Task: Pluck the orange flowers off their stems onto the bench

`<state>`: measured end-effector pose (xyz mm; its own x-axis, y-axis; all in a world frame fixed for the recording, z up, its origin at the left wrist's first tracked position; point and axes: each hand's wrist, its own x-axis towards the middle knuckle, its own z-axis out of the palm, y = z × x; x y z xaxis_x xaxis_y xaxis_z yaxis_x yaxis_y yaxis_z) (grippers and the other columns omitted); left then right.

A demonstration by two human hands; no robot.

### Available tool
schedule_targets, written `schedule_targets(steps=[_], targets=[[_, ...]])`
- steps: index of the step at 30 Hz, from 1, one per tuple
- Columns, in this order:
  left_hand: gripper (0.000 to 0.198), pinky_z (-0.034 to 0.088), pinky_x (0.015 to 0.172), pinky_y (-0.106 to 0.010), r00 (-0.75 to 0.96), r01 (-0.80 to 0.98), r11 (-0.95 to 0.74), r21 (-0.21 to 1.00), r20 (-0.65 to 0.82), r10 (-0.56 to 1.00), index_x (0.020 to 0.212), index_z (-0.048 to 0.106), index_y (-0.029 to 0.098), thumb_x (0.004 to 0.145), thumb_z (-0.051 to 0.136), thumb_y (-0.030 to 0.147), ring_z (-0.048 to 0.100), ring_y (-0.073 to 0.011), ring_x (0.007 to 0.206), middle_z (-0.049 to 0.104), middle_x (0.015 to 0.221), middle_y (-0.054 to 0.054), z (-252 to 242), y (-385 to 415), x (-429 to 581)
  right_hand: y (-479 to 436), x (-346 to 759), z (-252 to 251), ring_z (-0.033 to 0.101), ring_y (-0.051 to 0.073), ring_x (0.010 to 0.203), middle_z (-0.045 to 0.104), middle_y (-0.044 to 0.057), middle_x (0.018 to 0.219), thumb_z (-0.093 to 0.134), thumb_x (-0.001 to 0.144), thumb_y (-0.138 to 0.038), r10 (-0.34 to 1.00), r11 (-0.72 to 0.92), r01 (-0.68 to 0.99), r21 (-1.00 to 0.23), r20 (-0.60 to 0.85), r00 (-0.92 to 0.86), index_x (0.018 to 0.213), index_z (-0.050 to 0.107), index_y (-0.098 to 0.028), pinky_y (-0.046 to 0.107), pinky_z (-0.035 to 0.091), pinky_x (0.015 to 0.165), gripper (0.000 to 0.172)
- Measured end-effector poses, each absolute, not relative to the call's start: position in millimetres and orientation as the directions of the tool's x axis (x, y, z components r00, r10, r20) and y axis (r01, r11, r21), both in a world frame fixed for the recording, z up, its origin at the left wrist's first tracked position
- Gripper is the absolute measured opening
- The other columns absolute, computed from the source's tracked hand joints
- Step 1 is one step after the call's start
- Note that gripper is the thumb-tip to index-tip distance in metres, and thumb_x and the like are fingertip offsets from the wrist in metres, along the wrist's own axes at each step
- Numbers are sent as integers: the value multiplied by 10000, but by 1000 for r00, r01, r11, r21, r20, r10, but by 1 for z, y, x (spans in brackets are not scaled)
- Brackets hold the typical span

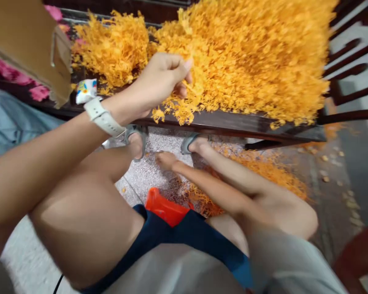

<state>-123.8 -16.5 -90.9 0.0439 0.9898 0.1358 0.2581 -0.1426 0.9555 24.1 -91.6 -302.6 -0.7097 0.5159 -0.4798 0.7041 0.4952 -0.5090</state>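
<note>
Okay, our left hand (161,79) is curled nearly shut, pinching strands from the orange fluff heap (248,53) on the dark wooden bench (221,122); small pinches should shed less. Right hand (167,160) hangs low by the speckled floor (144,179), blurred, grip unclear. Printed packet (86,91) at left: no readable writing.

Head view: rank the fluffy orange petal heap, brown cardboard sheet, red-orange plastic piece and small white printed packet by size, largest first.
1. fluffy orange petal heap
2. brown cardboard sheet, though nearness to the camera makes this rank unsure
3. red-orange plastic piece
4. small white printed packet
</note>
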Motion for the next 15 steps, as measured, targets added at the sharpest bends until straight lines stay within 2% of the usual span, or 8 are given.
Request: schedule_targets(steps=[3, 6, 8, 11, 15], targets=[[337, 577, 737, -414, 20, 198, -159, 967, 158, 987, 751, 649, 240, 1007, 676, 457, 644, -176, 647, 625, 720, -46, -91, -19, -119, -98, -33, -334, 701, 166, 933, 784, 71, 1112, 580, 1009, -214, 600, 360, 786, -502, -521, -608, 1011, 664, -210, 297, 527, 848, 84], [327, 566, 714, -388, -1, 241, -178, 954, 184, 983, 763, 672, 229, 1031, 639, 413, 661, -160, 648, 627, 746, -35, -90, -23, -121, -100, -57, -357, 710, 237, 1145, 716, 137, 1381, 580, 999, -204, 655, 221, 830, -512, -553, -515, 1231, 679, -207, 386, 552, 951, 252], [328, 563, 721, -368, 9, 283, -184, 941, 190, 982, 787, 676, 213, 1052, 608, 394, 682, -153, 666, 635, 754, -26, -91, -25, -125, -103, -58, -366, 680, 262, 1241, 666, 154, 1472, 568, 989, -174, 667, 155, 831, -534, -564, -487, 1272, 677, -226, 405, 540, 999, 307], [321, 562, 703, -374, 23, 293, -189, 937, 191, 981, 787, 682, 226, 1040, 638, 418, 678, -173, 652, 652, 712, -30, -95, -24, -131, -106, -50, -370, 676, 241, 1235, 695, 143, 1419, 575, 991, -150, 652, 99, 800, -592, -569, -502, 1169, 696, -229, 379, 532, 1012, 229], [325, 564, 740, -399, -28, 265, -153, 952, 166, 986, 746, 679, 194, 1035, 616, 331, 673, -170, 637, 647, 680, -23, -99, -23, -134, -110, -30, -356, 716, 206, 1039, 765, 112, 1131, 648, 1000, -162, 635, 39, 681, -731, -508, -582, 1017, 703, -167, 353, 575, 933, 58]])
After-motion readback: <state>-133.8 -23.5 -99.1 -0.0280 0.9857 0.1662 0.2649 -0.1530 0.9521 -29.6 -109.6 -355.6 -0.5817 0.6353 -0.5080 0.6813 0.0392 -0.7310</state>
